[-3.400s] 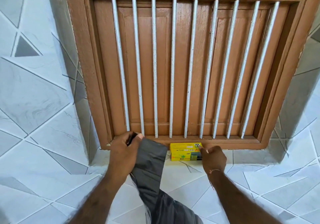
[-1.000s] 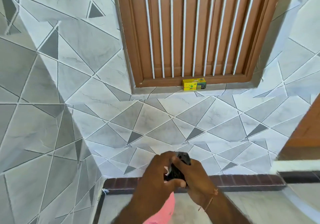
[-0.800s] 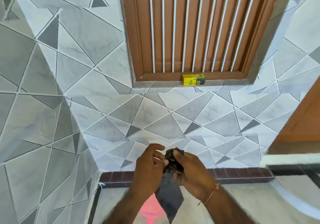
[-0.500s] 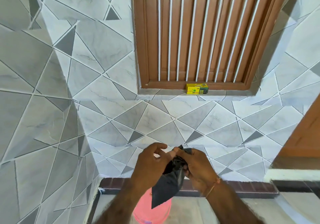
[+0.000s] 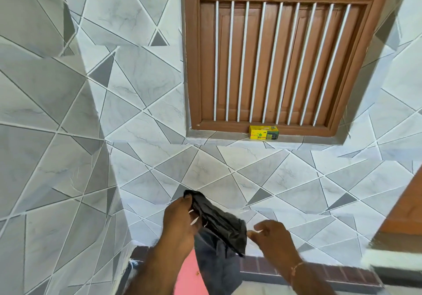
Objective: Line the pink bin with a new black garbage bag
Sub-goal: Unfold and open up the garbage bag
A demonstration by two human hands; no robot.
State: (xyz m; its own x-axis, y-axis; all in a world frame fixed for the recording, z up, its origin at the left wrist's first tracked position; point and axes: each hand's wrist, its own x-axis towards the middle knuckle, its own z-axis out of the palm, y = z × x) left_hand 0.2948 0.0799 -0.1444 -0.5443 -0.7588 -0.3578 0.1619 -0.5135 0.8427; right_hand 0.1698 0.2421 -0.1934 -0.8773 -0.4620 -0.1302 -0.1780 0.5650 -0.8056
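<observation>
The black garbage bag (image 5: 219,224) hangs crumpled and partly unfolded in front of me. My left hand (image 5: 180,222) grips its upper edge. My right hand (image 5: 272,237) is just right of the bag, thumb and finger pinched at its right corner; the contact itself is blurred. Under the bag and my left forearm a slice of the pink bin (image 5: 189,274) shows at the bottom of the view, most of it hidden.
A yellow bag box (image 5: 263,132) lies on the tiled sill under a brown barred window (image 5: 274,61). Grey tiled walls form a corner on the left. A dark brick strip (image 5: 296,269) runs along the floor edge. A brown wooden frame (image 5: 404,212) stands right.
The hands have drawn apart, the left one lifting and the right one sliding right, so the bag spreads wider. Earlier the right hand left the yellow box on the sill.
</observation>
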